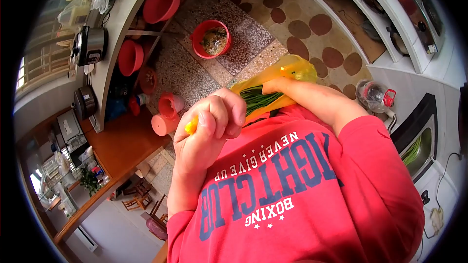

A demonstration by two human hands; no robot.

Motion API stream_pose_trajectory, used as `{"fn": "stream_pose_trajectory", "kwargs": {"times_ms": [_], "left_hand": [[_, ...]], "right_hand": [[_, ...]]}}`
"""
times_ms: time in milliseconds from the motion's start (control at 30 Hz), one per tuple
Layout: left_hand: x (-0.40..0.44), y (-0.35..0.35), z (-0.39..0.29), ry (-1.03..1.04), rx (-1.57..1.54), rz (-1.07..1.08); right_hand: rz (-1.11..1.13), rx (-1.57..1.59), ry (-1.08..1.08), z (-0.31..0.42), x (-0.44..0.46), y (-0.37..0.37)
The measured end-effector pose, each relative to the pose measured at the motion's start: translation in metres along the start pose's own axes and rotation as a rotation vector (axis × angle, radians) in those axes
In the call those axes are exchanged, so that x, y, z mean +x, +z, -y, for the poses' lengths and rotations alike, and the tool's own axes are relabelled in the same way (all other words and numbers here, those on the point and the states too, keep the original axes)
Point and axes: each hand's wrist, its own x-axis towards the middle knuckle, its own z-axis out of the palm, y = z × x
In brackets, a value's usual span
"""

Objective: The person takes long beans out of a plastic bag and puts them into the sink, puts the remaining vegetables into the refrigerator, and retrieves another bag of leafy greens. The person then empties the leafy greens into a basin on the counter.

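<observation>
Person in red T-shirt [292, 199], seen from above in kitchen. L hand [212, 117] is a closed fist near chest, gripping a bit of yellow plastic [191, 125], same colour as the bag. Yellow bag [298, 68] lies open just beyond the shirt hem w/ long green stalks [257, 99] inside. R hand [271, 85] reaches into bag by the stalks; fingers hidden, can't tell its grip. Red basin [196, 44] w/ scraps on floor ahead.
</observation>
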Motion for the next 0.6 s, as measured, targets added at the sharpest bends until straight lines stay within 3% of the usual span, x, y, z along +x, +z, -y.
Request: {"fn": "stream_pose_trajectory", "kwargs": {"times_ms": [300, 600], "left_hand": [[-0.012, -0.006, -0.004, 0.015, 0.104, -0.044], [-0.018, -0.027, -0.004, 0.067, 0.101, -0.026]], "right_hand": [[0.051, 0.003, 0.008, -0.001, 0.008, 0.005], [0.03, 0.202, 0.089, -0.026, 0.0, -0.056]]}}
